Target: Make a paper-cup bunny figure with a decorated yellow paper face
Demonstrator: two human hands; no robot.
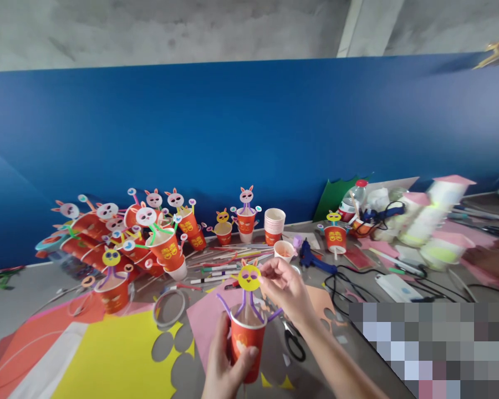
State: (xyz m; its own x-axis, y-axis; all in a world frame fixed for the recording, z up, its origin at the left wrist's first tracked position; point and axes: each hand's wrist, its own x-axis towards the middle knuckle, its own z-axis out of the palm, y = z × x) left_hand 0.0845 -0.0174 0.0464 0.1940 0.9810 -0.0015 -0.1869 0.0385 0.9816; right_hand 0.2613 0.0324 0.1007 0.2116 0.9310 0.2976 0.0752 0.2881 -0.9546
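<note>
My left hand (229,360) is wrapped around a red paper cup (253,338) with gold print, held upright near the front. Purple pipe cleaners (247,306) rise from its mouth and stick out at both sides as arms. On top of them sits a round yellow paper face (248,280) with purple eyes and an orange ear. The thumb and forefinger of my right hand (286,285) pinch together at the face's right edge; whatever lies between the fingertips is partly hidden.
Several finished cup figures (164,246) crowd the left. Stacked paper cups (274,226) stand at the back. A blue glue gun (316,257), scissors (293,339) and black cables lie to the right. Cut yellow paper (116,354) covers the front left. Another person's hand (493,263) is far right.
</note>
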